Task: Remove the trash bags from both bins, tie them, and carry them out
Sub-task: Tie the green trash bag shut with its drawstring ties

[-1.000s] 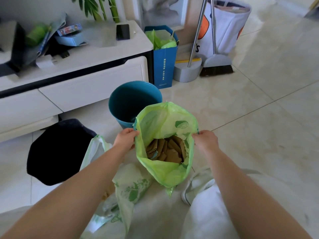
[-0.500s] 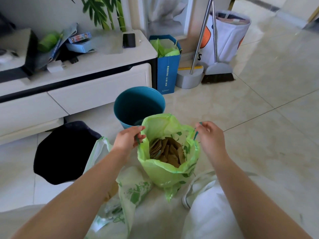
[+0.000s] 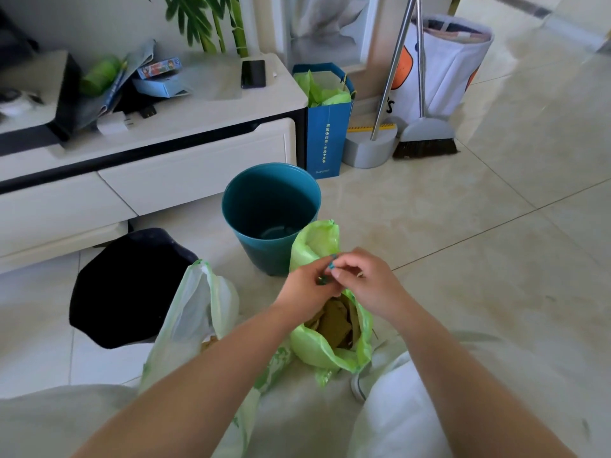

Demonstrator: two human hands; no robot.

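Tying the green bag's mouth, low centre of the frame.

Left to right: the black bin (image 3: 129, 289), the pale second bag (image 3: 195, 312) unknotted, then the left hand (image 3: 307, 287) and right hand (image 3: 365, 279), fingers pinched shut on the green bag (image 3: 325, 350) top before the empty teal bin (image 3: 271, 216). Next, I judge, crossing the ends into a knot. White cabinet surface (image 3: 198, 114) upper left; tiled floor (image 3: 496, 242) right.
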